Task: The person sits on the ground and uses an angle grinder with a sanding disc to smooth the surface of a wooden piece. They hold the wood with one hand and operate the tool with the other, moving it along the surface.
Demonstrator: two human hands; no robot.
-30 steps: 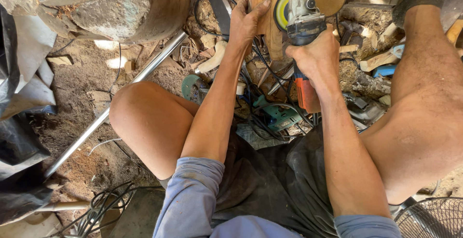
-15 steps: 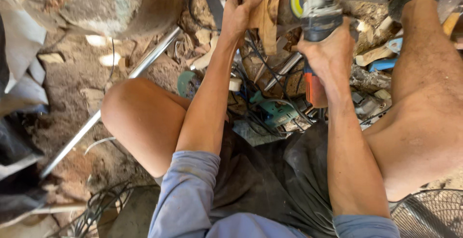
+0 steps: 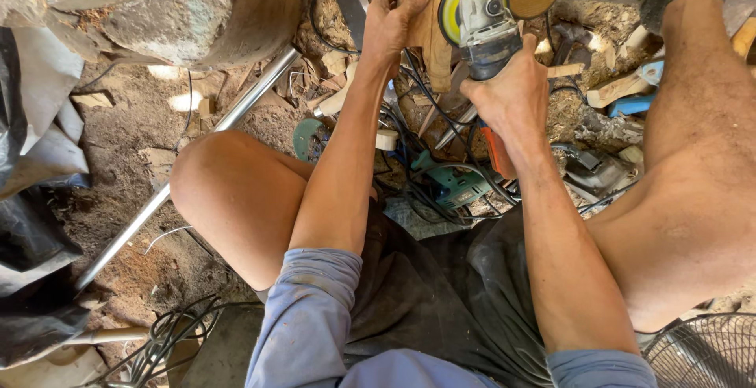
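Left hand (image 3: 391, 20) steadies wood piece (image 3: 425, 10); right hand (image 3: 508, 97) grips grinder (image 3: 480, 18).

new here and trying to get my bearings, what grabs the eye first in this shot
At top centre, the right hand has its grip on an angle grinder with a yellow-rimmed disc, beside a wooden piece steadied by the left hand. Below them lies a tangle of cables with a teal power tool on the dusty ground.

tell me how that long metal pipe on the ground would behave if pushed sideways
The metal pipe looks round and smooth, so it would probably roll on the dirt floor. It appears straight and rigid, unlikely to flex. Its length suggests it would swing awkwardly if lifted by one end.
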